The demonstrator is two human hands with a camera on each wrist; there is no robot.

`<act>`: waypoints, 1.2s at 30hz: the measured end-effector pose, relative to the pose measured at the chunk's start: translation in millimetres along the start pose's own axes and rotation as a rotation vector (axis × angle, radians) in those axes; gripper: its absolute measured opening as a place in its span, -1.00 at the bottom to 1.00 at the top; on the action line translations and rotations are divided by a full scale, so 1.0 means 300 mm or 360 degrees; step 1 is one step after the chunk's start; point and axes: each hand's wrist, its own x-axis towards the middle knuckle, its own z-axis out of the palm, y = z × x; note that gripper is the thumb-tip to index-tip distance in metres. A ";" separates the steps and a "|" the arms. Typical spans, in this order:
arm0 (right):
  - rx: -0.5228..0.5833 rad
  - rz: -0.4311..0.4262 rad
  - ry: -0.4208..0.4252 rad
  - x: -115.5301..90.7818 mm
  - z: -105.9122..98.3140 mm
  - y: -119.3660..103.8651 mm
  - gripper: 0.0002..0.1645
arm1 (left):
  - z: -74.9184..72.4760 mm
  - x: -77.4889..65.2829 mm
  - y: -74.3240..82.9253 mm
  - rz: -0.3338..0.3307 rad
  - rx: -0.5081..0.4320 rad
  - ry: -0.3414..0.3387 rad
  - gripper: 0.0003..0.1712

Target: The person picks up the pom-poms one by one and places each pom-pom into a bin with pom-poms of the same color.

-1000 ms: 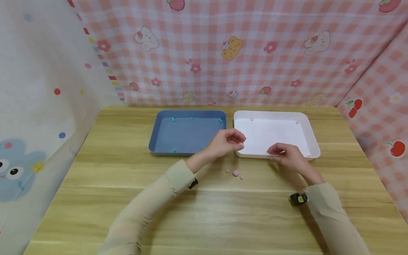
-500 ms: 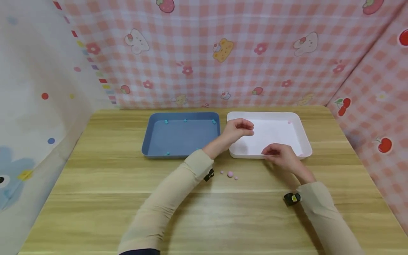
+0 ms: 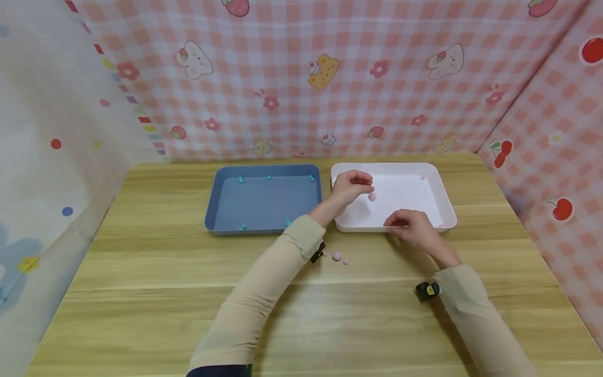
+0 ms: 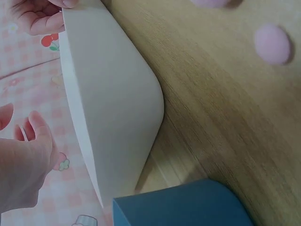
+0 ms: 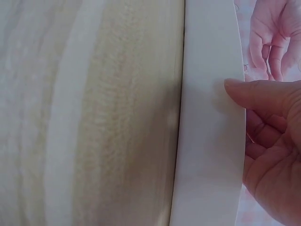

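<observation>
Over the left part of the white tray (image 3: 405, 196) is my left hand (image 3: 350, 187), its thumb and fingertips apart in the left wrist view. A pink ball (image 3: 372, 197) shows just below those fingertips; whether it rests on the tray floor cannot be told. My right hand (image 3: 414, 230) grips the tray's front rim, with the thumb (image 5: 254, 94) on the outer wall and the fingers curled inside. On the table before the tray lie a larger pink ball (image 3: 336, 256) and smaller pink balls (image 3: 345, 262), one close to my left wrist.
Left of the white tray stands a blue tray (image 3: 264, 201) with several small teal balls (image 3: 269, 177) along its edges. Small pink pieces (image 3: 422, 177) lie near the white tray's right side. A checked cloth (image 3: 282, 78) hangs behind the wooden table (image 3: 141, 293).
My left hand has moved right and back from the white tray's front left corner to over its inside. The pink ball it pinched is now below its fingertips. My right hand stays on the rim.
</observation>
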 end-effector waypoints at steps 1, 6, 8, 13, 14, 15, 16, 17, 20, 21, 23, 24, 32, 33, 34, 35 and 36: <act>-0.0002 -0.0005 0.0004 0.001 0.001 0.000 -0.89 | -0.002 0.000 -0.001 -0.0005 -0.0002 0.0008 -0.74; -0.0012 -0.0042 0.0035 0.001 0.000 0.003 -0.87 | -0.020 -0.005 0.002 -0.0022 0.0012 0.0025 -0.75; -0.0015 -0.0049 0.0041 0.001 -0.002 0.003 -0.86 | -0.032 -0.012 0.005 -0.0017 0.0014 0.0014 -0.77; -0.0007 -0.0043 0.0021 -0.002 -0.011 -0.001 -0.87 | -0.068 -0.048 0.014 -0.0013 -0.0009 -0.0048 -0.77; -0.0011 -0.0048 0.0020 -0.003 -0.014 -0.001 -0.87 | -0.075 -0.056 0.014 -0.0019 -0.0012 -0.0061 -0.78; -0.0019 -0.0055 0.0023 -0.005 -0.019 0.000 -0.87 | -0.082 -0.066 0.014 -0.0027 -0.0014 -0.0073 -0.77; -0.0024 -0.0062 0.0029 -0.007 -0.023 0.002 -0.87 | -0.088 -0.076 0.014 -0.0035 -0.0014 -0.0087 -0.78; -0.0032 -0.0067 0.0037 -0.009 -0.029 0.004 -0.87 | -0.095 -0.087 0.015 -0.0041 -0.0008 -0.0100 -0.78; -0.0042 -0.0094 0.0052 -0.017 -0.049 0.010 -0.85 | -0.114 -0.116 0.012 -0.0054 -0.0005 -0.0118 -0.77; -0.0038 -0.0097 0.0052 -0.020 -0.055 0.011 -0.85 | -0.120 -0.125 0.012 -0.0054 -0.0005 -0.0123 -0.77; -0.0042 -0.0100 0.0051 -0.026 -0.069 0.015 -0.85 | -0.128 -0.141 0.008 -0.0050 -0.0019 -0.0133 -0.77; -0.0051 -0.0105 0.0049 -0.029 -0.075 0.017 -0.85 | -0.132 -0.149 0.006 -0.0051 -0.0021 -0.0139 -0.77; -0.0065 -0.0085 0.0051 -0.041 -0.093 0.029 -0.86 | -0.173 -0.224 -0.026 -0.0064 0.0072 -0.0197 -0.78; -0.0068 -0.0085 0.0052 -0.041 -0.093 0.030 -0.86 | -0.178 -0.233 -0.031 -0.0065 0.0083 -0.0200 -0.79; -0.0075 -0.0083 0.0051 -0.041 -0.093 0.031 -0.87 | -0.185 -0.243 -0.036 -0.0066 0.0091 -0.0203 -0.79; -0.0080 -0.0079 0.0051 -0.042 -0.093 0.031 -0.87 | -0.191 -0.253 -0.041 -0.0071 0.0101 -0.0205 -0.79; -0.0087 -0.0075 0.0050 -0.042 -0.092 0.031 -0.87 | -0.197 -0.262 -0.047 -0.0074 0.0111 -0.0208 -0.80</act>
